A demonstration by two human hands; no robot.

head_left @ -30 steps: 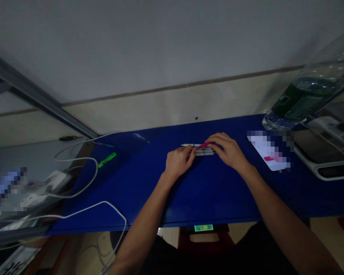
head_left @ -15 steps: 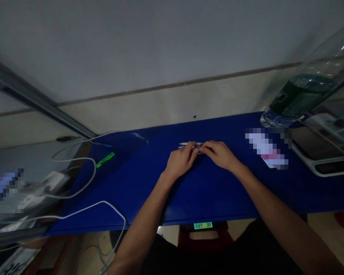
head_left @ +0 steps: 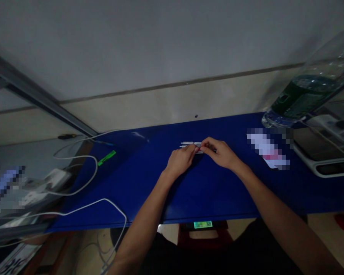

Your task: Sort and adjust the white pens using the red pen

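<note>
Slim white pens [head_left: 191, 143] lie side by side on the blue table [head_left: 206, 191], pointing left to right. My left hand [head_left: 182, 157] rests over their left part with its fingers closed on them. My right hand [head_left: 218, 152] is just to the right, its thumb and forefinger pinched at the pens beside my left fingertips. The two hands nearly touch. Fingers hide the middle of the pens, so their exact number cannot be made out.
A green strip [head_left: 107, 157] and a white cable [head_left: 96, 168] lie at left. A large bottle [head_left: 299, 97], a blurred packet [head_left: 268, 151] and a white scale-like device [head_left: 322, 151] are at right. A screwdriver [head_left: 67, 136] lies at far left.
My right hand's fingers have risen and arched slightly, showing more of the pens under them. My left hand has barely moved. The view has shifted a little.
</note>
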